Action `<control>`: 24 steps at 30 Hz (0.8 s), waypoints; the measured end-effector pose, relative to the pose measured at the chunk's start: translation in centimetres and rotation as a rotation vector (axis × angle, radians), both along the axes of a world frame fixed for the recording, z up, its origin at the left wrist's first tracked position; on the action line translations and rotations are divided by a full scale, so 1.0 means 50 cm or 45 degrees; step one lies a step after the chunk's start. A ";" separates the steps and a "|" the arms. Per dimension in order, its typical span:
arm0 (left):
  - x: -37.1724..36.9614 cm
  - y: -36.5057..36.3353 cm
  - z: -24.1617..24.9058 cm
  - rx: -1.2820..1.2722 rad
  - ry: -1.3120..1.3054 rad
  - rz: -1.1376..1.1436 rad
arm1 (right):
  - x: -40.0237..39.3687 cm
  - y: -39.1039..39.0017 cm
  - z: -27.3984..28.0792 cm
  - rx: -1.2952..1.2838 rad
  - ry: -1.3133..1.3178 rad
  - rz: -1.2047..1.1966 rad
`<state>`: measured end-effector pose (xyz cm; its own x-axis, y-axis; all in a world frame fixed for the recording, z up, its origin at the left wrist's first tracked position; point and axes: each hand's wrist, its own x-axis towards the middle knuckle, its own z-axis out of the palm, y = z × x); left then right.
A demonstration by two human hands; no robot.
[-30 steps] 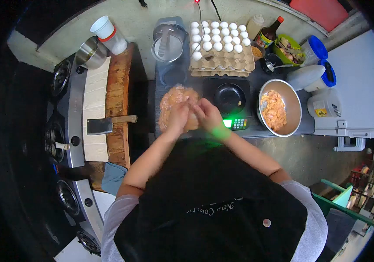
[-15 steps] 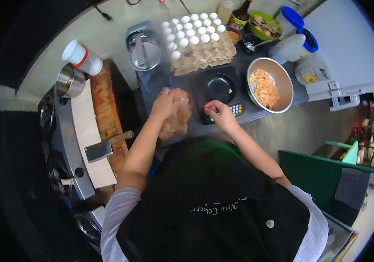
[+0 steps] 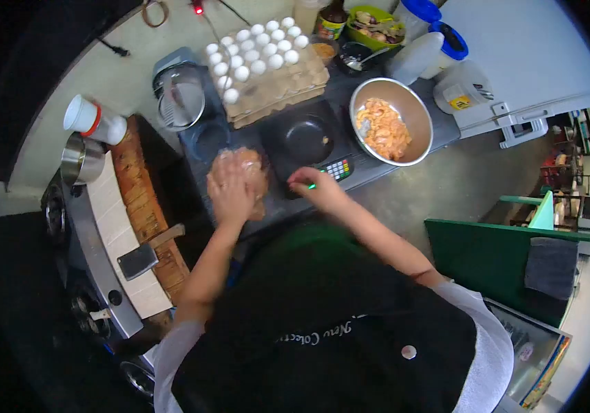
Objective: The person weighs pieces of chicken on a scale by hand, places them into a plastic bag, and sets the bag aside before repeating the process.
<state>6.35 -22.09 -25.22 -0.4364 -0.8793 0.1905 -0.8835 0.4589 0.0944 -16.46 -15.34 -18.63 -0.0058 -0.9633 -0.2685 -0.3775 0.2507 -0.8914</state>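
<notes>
My left hand lies flat with fingers spread on a clear plastic bag of pale pinkish meat on the dark counter. My right hand is at the front edge of a black digital scale, its fingers bent together and left of the keypad. Whether anything is between those fingertips I cannot make out. On the scale sits a small black bowl with a small scrap of food in it. Right of it stands a steel bowl holding cut raw meat.
Behind the scale are stacked egg trays with white eggs, and a sieve. Tubs and a plastic jug stand at the back right. To the left, a cleaver lies across a wooden board and pale cloth.
The view has shifted, so the counter sits further left. My left hand has gone from gripping the bag's top to lying spread on it. My right hand stays by the scale's front.
</notes>
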 end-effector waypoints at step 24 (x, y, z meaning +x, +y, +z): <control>-0.248 0.097 0.077 0.229 0.718 0.092 | -0.664 -0.107 -0.138 0.024 1.184 0.114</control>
